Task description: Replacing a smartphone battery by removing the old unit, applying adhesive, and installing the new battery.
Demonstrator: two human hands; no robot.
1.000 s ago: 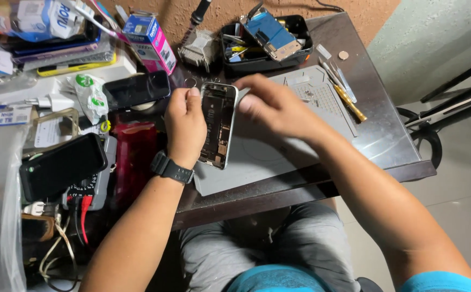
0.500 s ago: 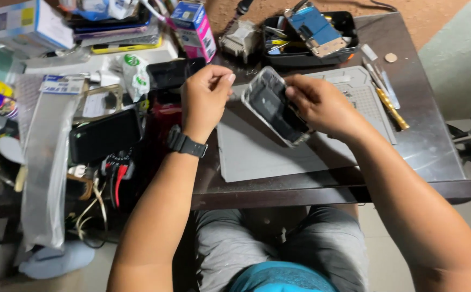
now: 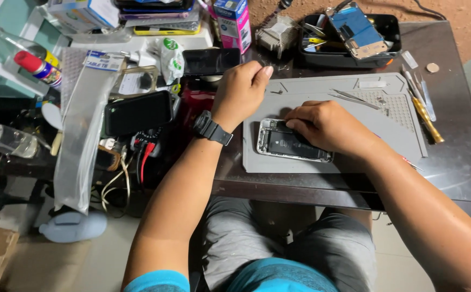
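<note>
Fingers of my right hand (image 3: 327,125) press down on the opened phone frame (image 3: 292,144), which lies flat on the grey work mat (image 3: 333,97) in front of me. My left hand (image 3: 241,92) hovers loosely curled above the mat's left corner, holding nothing I can make out.

Bare mat (image 3: 322,94) between the hands — open; tweezers (image 3: 354,98) and tray (image 3: 349,51) crowd the far side, clutter left.

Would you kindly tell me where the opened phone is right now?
The opened phone lies flat on the grey mat, centre of the head view, under the right hand.
</note>
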